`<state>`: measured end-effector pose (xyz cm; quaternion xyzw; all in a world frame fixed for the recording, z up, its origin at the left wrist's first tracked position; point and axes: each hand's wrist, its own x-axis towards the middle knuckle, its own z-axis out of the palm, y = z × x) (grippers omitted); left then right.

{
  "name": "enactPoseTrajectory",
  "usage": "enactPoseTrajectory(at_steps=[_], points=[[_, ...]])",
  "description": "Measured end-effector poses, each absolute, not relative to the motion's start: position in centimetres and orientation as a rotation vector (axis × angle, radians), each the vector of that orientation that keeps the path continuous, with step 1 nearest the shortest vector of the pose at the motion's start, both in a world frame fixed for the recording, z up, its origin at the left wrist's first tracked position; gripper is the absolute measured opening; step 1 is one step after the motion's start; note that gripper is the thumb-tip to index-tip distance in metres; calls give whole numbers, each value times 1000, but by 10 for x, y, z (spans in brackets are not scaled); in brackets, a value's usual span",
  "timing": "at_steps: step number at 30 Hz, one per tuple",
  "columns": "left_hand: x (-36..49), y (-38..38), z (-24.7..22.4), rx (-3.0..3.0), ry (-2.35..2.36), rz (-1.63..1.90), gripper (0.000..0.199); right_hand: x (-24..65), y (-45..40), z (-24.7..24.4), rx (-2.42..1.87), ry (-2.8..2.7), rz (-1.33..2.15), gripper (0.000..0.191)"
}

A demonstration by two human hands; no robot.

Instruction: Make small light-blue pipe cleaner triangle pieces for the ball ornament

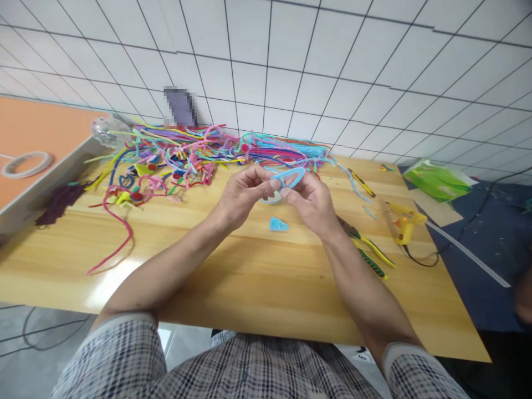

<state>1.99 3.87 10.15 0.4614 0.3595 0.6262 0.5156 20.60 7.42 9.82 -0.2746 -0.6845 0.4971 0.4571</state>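
Note:
Between my two hands is a light blue pipe cleaner [296,178], bent into a loop above the middle of the table. My left hand [248,191] pinches it from the left with thumb and fingers. From the right, my right hand [311,200] grips it too, the thumb close to the left thumb. Just below the hands a small blue tapered piece [279,224] lies flat on the wood. Part of a pale round thing shows beneath the hands, mostly hidden.
A tangled heap of coloured pipe cleaners [187,155] lies along the wall. Yellow-handled pliers [372,252] rest beside my right forearm. Further right are a yellow glue gun [405,221] with its cord, a utility knife [362,184] and a green packet [438,180]. One red pipe cleaner [124,227] trails leftward.

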Motion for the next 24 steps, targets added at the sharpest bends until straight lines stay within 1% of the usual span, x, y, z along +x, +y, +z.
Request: enactPoseTrajectory(at_steps=[3, 7, 13, 17, 20, 24], points=[[20, 36, 104, 1113, 892, 1506, 56, 201, 70, 101, -657, -1613, 1288, 55], [20, 33, 112, 1147, 888, 1524, 52, 200, 65, 108, -681, -1607, 1310, 54], [14, 25, 126, 1263, 885, 1499, 43, 202, 58, 113, -768, -1657, 1211, 46], [9, 22, 131, 1319, 841, 1472, 37, 200, 51, 117, -797, -1671, 1153, 34], [5, 25, 133, 1350, 775, 1413, 40, 200, 48, 118, -808, -1680, 1097, 27], [-1, 34, 131, 1360, 701, 1302, 50, 200, 50, 115, -843, -1697, 1035, 26]])
